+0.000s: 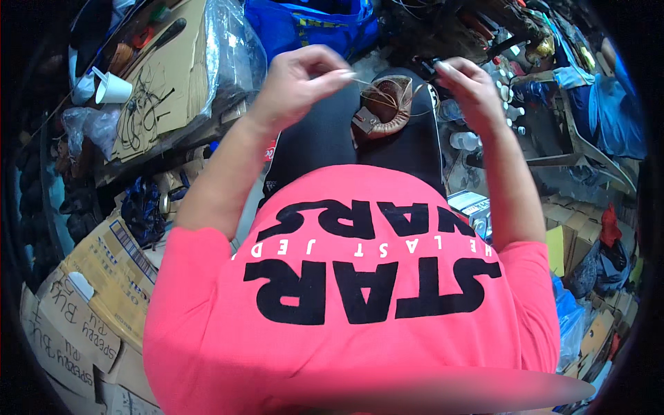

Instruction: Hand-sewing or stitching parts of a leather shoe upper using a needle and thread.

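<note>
A crowded work corner fills the head camera's only view. At the left, a flat cardboard panel (183,83) carries a tangle of dark cords (142,104), with a white cup (113,90) and crumpled clear plastic (90,128) by its outer edge. A blue bag (311,28) stands beyond the knees, and pale plastic bottles (465,141) lie to the right of the lap.

The brown leather shoe piece (398,124), with a gathered, curved edge, rests on the dark trousers (311,142), between the thighs. A pale thread (370,86) runs from it toward the left hand (301,83), whose grip pinches the strand between thumb and forefinger. The right hand (477,90) is raised on the opposite side, its grip pressed together at the fingertips; whether a strand lies between them is too small to tell. Neither hand touches the leather itself.

Because only the lap appears to support the piece, an uneven pull could twist or tip it. A sharp tug might snap the thread or pucker the leather, and slack loops could cross and knot. If the left pinch slips, the strand could drop and tangle on the lap.
</note>
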`<state>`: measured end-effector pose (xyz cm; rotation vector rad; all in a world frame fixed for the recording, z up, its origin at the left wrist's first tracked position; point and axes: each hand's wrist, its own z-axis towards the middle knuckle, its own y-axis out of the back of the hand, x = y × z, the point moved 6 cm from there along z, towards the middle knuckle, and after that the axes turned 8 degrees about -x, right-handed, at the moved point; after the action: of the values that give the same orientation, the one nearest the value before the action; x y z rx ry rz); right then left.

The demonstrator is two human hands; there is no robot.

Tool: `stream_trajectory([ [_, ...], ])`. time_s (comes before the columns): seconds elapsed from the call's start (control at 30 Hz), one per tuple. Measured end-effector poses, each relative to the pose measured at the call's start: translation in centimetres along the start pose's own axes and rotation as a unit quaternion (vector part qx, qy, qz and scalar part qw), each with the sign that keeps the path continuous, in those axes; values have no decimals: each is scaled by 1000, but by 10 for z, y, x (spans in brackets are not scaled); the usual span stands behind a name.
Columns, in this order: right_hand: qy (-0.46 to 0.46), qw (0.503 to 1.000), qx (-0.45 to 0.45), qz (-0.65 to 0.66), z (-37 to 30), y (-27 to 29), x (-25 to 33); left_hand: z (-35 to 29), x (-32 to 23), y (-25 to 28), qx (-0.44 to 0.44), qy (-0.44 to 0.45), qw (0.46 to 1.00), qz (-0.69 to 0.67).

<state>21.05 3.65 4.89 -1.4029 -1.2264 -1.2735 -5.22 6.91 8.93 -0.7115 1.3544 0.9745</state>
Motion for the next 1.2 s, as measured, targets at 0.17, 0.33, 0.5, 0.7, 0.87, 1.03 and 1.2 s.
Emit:
stream_trajectory([
  [0.17,-39,971,112,206,-16,-81,0,-15,-4,-93,230,109,912,-321],
  [0.33,118,893,136,-413,-49,-16,-5,-31,17,10,91,-199,887,406],
  [0.5,-35,819,-123,-560,-83,221,-24,-76,-36,262,-236,-105,763,592],
  [0.7,-196,604,-198,-747,-139,376,-46,-112,-58,325,-408,16,667,624],
  [0.87,-82,950,-1,-300,-61,93,-62,-37,14,40,-52,-94,934,341],
  [1.03,-106,962,148,-202,-47,-15,-57,-28,47,-26,57,-47,956,284],
  [1.2,-126,976,25,-175,-50,73,-59,-31,77,26,34,128,967,219],
])
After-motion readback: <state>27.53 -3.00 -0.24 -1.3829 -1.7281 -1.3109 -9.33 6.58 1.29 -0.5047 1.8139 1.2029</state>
